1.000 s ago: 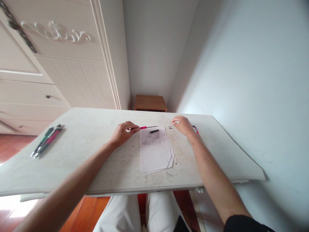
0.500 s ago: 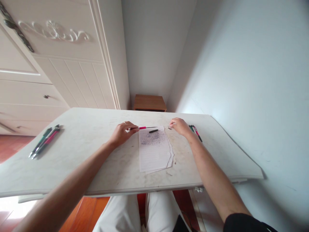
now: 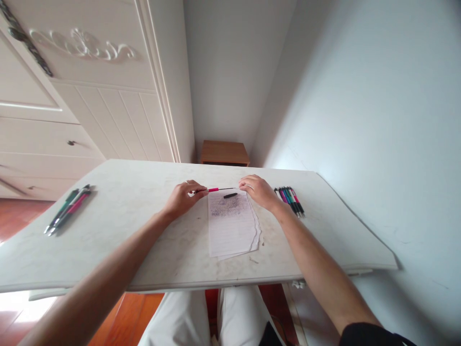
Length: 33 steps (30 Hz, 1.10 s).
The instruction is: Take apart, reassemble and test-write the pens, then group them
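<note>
My left hand [image 3: 189,194] pinches a pink pen barrel [image 3: 213,190] above the top of the paper. A thin dark refill [image 3: 226,188] sticks out of the barrel to the right. My right hand [image 3: 254,187] is closed in a pinch at the refill's free end; whatever is between its fingertips is too small to make out. Just below, a short black pen part [image 3: 230,195] lies on lined paper sheets [image 3: 230,235] that are covered with scribbles near the top and torn along the right edge.
To the right, several colored pens [image 3: 290,201] lie side by side on the white table [image 3: 144,254]. A few more pens [image 3: 68,209] lie at the table's left end. A pale wall [image 3: 378,144] borders the right side, and a white cabinet [image 3: 108,81] stands behind on the left.
My right hand has moved left, from beside the paper to the end of the refill. The row of pens on the right now shows more fully. My left hand stays nearly still.
</note>
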{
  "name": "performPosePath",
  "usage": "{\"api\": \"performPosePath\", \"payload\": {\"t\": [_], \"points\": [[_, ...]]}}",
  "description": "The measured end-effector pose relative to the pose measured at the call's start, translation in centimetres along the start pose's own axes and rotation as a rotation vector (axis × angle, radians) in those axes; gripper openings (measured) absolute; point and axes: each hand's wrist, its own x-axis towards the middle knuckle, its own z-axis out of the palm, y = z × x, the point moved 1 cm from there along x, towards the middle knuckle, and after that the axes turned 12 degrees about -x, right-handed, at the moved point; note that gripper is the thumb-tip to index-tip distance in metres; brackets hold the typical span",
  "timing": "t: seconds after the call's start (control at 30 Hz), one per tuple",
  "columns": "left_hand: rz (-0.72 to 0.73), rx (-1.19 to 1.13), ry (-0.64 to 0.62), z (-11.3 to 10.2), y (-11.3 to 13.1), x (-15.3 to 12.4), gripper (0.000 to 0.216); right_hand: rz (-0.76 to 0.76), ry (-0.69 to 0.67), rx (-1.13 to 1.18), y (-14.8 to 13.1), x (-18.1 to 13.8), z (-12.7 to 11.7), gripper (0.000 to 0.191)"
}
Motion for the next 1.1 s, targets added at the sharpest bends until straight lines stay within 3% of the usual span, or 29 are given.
{"api": "performPosePath", "payload": {"t": [1.1], "points": [[0.016, 0.013, -0.024, 0.09, -0.14, -0.08, 0.029, 0.007, 0.008, -0.001, -0.20, -0.06, -0.09, 0.016]]}}
